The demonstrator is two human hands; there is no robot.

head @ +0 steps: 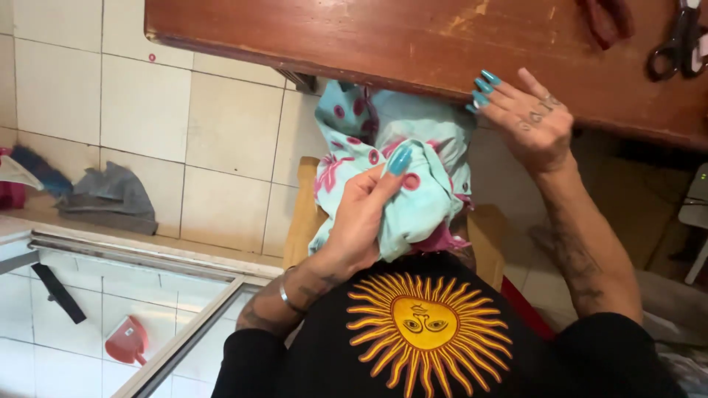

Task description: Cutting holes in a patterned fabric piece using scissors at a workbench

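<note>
far-left floor: grey cloth (110, 195) lying on pale tiles, well apart from both hands.
near-left: glass-topped cabinet (184, 284) w/ a red scoop (127, 340) visible under the glass.
left hand (361, 221): clenched on a bunch of the light-blue fabric w/ pink dots (413, 169), thumb pressed on top; metal bracelet (286, 296) at wrist.
fabric: centre, bundled over a wooden chair (306, 214), between body and wooden table (413, 40); long axis runs near-to-far, far end tucked under table edge.
right hand (527, 118): released, flat on table edge, fingertips just beside fabric's far end; holds nothing.
relation: fabric lies directly in left hand's grip and just left of right hand; left hand is nearer.
far-right: scissors (682, 44) on table, well apart.
</note>
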